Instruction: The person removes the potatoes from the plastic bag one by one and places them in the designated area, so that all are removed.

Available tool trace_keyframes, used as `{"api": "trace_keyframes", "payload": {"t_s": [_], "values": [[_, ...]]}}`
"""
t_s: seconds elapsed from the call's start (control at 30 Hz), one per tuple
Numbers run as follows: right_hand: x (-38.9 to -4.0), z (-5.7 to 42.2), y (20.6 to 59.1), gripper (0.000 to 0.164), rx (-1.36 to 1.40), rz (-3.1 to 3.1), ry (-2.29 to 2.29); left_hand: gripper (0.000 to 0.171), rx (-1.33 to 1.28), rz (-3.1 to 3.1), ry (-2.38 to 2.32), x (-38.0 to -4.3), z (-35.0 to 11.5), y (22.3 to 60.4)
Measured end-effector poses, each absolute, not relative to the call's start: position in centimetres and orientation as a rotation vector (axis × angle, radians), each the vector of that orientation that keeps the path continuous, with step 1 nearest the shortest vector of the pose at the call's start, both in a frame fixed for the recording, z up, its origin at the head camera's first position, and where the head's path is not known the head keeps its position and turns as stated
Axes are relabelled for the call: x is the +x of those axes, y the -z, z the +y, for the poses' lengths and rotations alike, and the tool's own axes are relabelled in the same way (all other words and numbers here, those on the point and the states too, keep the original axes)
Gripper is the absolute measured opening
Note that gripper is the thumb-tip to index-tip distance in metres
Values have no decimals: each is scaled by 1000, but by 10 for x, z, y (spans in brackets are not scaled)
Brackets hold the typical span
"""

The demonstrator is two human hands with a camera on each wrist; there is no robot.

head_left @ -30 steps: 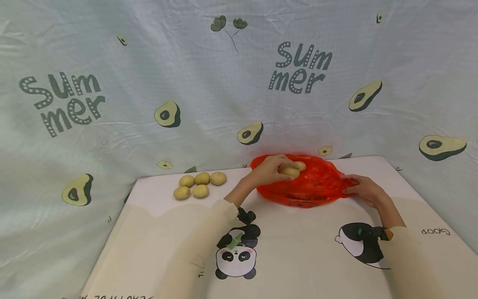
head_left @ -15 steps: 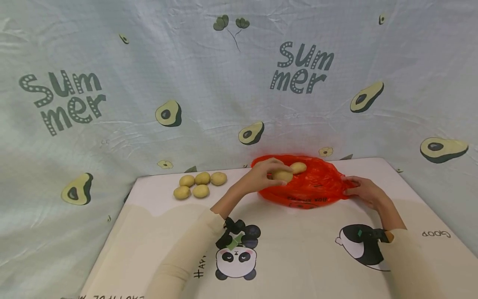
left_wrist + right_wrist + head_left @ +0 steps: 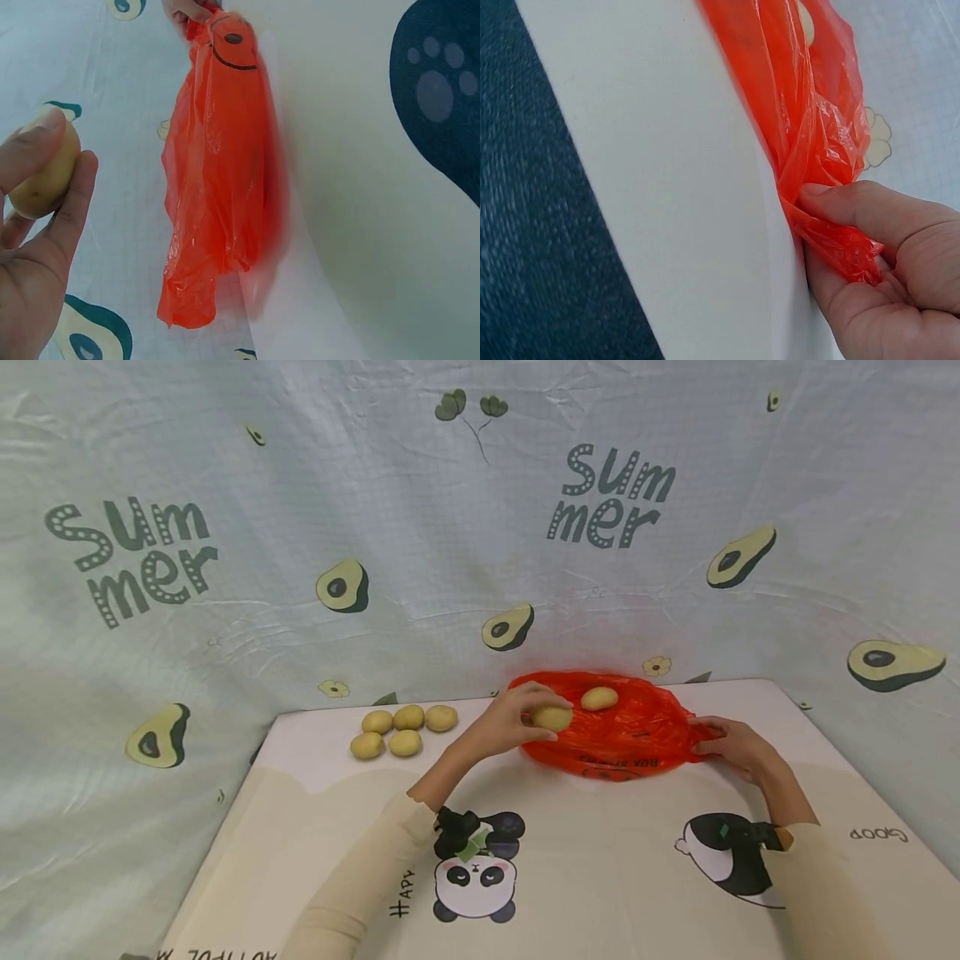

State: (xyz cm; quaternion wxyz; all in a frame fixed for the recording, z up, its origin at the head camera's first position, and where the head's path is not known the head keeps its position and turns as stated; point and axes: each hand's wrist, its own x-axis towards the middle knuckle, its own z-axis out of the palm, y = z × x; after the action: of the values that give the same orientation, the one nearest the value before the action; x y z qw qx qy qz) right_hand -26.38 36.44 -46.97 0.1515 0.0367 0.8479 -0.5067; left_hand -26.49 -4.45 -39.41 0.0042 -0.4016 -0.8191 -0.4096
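My left hand point(image 3: 508, 720) holds a yellow potato point(image 3: 552, 718) between thumb and fingers, above the left part of a red plastic bag point(image 3: 630, 735). The left wrist view shows the same potato point(image 3: 46, 176) gripped clear of the bag point(image 3: 221, 157). Another potato point(image 3: 599, 698) lies in the bag toward its back. At the bag's right end, my right hand point(image 3: 738, 748) pinches the gathered plastic. In the right wrist view, that bunched plastic point(image 3: 840, 244) sits between the thumb and fingers of my right hand point(image 3: 889, 270).
Several potatoes point(image 3: 405, 743) lie in a loose group on the white table point(image 3: 600, 860) left of the bag. Behind the table hangs a pale curtain point(image 3: 420, 527) with avocado and lettering prints. Panda drawings point(image 3: 474, 885) mark the tabletop.
My left hand has drawn the potato leftward across the bag, away from the other potato, which now shows fully. The right hand keeps its hold on the bag's end.
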Motion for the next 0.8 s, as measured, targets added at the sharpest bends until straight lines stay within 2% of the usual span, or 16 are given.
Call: {"api": "trace_keyframes", "payload": {"t_s": [0.53, 0.8], "values": [[-268, 365, 468, 66, 112, 2408, 1472, 42, -1280, -2528, 1291, -258, -63, 400], [-271, 368, 469, 67, 121, 2408, 1466, 48, -1181, -2551, 1342, -256, -70, 402]]}}
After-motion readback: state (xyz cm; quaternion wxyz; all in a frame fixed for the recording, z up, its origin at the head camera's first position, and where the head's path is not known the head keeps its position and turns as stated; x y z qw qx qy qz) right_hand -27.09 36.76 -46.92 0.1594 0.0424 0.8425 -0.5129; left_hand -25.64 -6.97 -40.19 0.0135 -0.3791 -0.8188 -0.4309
